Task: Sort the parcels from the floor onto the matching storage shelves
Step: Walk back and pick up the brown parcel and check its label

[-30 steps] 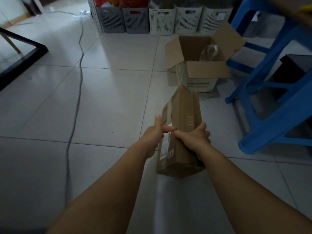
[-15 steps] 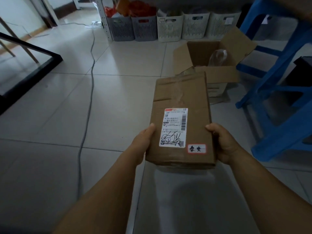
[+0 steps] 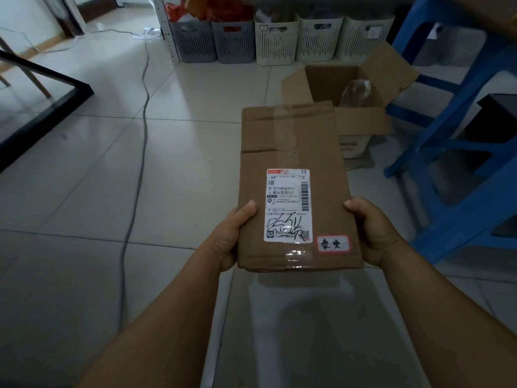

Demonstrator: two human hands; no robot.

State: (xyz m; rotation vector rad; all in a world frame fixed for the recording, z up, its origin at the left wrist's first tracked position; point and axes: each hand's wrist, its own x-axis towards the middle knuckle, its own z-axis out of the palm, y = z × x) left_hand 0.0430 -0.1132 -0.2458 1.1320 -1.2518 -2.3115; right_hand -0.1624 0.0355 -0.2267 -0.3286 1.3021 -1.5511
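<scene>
Head view: left hand and right hand clamp the near long edges of the flat brown taped cardboard parcel, held above the grey tiled floor. Stiff board, probably light; edge grips suit it, though glossy tape may slip. Its top face carries a white shipping label and a small red-bordered sticker.

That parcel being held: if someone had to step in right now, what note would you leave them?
Left hand: gripping the parcel's left edge.
Right hand: gripping its right edge.
The parcel is held level above the floor, shipping label and small red-bordered tag facing up.
An open cardboard box sits on the floor behind it; a row of bins lines the far wall.
Done: parcel picked up.
Left: read the tag, carry it to the matching shelf.
</scene>
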